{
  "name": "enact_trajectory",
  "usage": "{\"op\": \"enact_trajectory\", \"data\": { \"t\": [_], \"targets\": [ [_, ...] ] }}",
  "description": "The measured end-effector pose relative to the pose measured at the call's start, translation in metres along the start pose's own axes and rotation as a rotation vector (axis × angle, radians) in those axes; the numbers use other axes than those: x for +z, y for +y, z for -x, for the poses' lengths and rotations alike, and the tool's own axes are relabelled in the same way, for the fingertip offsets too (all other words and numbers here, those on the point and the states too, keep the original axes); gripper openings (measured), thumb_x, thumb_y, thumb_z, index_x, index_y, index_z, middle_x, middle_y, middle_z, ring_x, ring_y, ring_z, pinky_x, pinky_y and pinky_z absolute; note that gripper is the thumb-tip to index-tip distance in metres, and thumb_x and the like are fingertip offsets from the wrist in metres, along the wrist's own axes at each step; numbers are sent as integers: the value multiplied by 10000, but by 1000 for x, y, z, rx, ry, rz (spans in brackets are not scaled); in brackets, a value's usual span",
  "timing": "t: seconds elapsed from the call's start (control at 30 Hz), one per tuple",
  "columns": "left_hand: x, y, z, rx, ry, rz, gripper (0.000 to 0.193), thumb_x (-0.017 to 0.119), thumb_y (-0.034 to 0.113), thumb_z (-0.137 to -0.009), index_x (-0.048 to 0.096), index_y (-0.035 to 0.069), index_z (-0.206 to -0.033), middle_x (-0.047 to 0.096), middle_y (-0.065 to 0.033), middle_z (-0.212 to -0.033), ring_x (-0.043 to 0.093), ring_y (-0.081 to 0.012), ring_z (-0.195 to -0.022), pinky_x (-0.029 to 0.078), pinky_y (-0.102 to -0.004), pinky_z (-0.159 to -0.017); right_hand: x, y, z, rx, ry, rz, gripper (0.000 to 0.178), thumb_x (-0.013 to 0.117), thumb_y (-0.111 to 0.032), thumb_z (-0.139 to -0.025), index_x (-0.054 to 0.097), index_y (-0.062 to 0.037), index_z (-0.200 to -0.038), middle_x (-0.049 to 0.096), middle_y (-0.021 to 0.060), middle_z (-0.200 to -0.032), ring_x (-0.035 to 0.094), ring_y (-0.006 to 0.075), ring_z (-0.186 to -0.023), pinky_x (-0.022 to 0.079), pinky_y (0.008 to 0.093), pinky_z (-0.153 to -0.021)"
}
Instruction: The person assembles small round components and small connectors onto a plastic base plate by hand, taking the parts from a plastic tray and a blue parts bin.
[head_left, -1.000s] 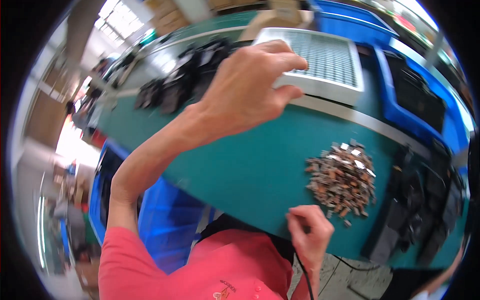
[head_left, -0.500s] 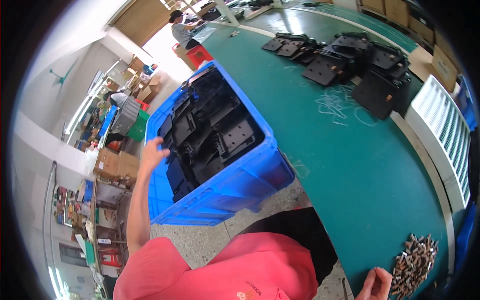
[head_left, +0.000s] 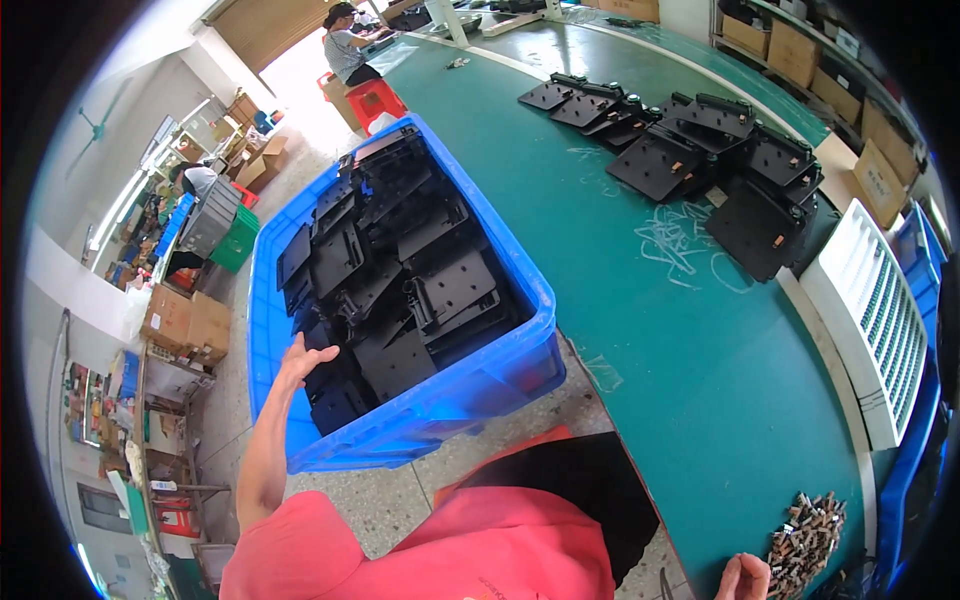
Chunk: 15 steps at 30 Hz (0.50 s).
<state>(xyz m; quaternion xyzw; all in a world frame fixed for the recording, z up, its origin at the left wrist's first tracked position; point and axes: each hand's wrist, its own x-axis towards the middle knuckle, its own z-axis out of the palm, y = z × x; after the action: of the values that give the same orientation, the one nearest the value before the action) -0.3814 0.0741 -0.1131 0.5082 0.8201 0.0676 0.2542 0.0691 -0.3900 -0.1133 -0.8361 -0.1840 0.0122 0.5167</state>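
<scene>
My left hand reaches over the left side of a big blue crate. Its thumb and fingers are apart, touching or just above the black plates at the crate's near left. Many similar black plates with hinge-like bars lie tilted over one another inside. At the lower right, my right hand rests by the table's near edge with its fingers curled together; whatever they might hold is hidden. Right beside it lies a heap of small metal-and-brown pieces.
Black hinged plates are stacked in rows on the green table. Loose clear strands lie near them. A white slotted tray leans at the right edge. A person works at the far end, near a red stool.
My left hand has moved nearer and lower, from the crate's left rim to the plates inside. The whole view has shifted a little. My right hand stays curled beside the heap.
</scene>
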Motion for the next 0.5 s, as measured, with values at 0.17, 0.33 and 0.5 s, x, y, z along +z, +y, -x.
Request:
{"op": "enact_trajectory", "data": {
  "t": [0.17,0.33,0.5],
  "targets": [
    [-4,20,10,-45,-56,29,1067,827,378,-607,275,139,-1489,221,-171,-1530,294,-357,-1375,351,-579,-1014,0,3,3,21,37,-56,88,703,-31,-844,672,14,-913,649,52,-825,571,117,-736,486,264,-682],
    [3,13,11,71,99,43,954,821,245,-567,403,87,-1409,296,-198,-1468,377,-335,-1305,387,-485,-1008,2,-1,0,-31,2,-57,83,701,-35,-849,678,0,-921,649,44,-831,559,101,-729,477,251,-677],
    [-21,28,-16,398,132,502,809,809,186,-555,515,34,-1293,607,-131,-1136,586,-248,-1030,474,-373,-874,-5,7,-1,11,15,-88,108,672,48,-799,646,-10,-887,605,39,-807,541,108,-665,439,236,-574]
  ]
}}
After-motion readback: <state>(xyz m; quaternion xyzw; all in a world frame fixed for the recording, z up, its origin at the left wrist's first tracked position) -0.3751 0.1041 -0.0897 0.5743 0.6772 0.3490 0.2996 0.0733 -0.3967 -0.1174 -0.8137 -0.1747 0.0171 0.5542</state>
